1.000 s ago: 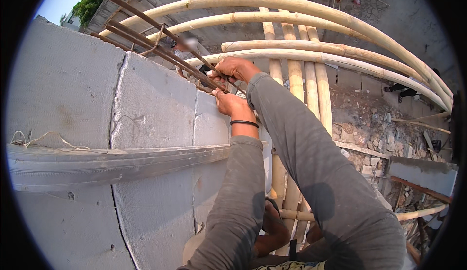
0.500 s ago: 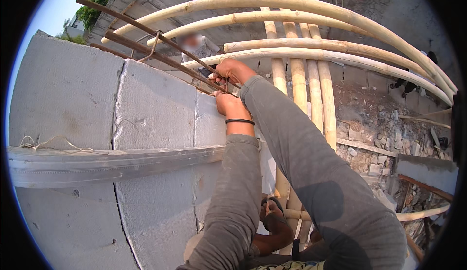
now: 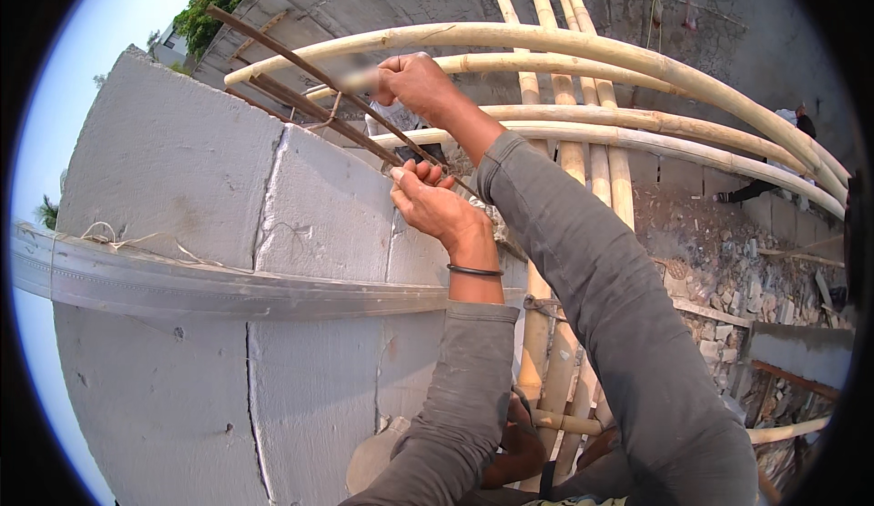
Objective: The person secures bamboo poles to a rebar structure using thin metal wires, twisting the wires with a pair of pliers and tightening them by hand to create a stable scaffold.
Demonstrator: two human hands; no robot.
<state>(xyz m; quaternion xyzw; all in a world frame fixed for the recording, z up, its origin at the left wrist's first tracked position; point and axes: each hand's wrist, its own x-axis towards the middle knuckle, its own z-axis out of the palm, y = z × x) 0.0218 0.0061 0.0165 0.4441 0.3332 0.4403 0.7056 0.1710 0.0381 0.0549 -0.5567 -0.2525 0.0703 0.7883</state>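
I judge I'm mid-tie on the rusty rebar bundle lying along the top of the grey block wall: my right hand fists one bar, my left hand pinches beneath, so next needs a steady twist.

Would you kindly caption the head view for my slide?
Both hands, left hand and right hand, grip steel bars beside a grey block wall.

Long grey sleeves on both forearms, fabric creased, faintly dusty. Thin dark bangle round left wrist, above sleeve cuff. Left hand, right hand bare, ungloved.
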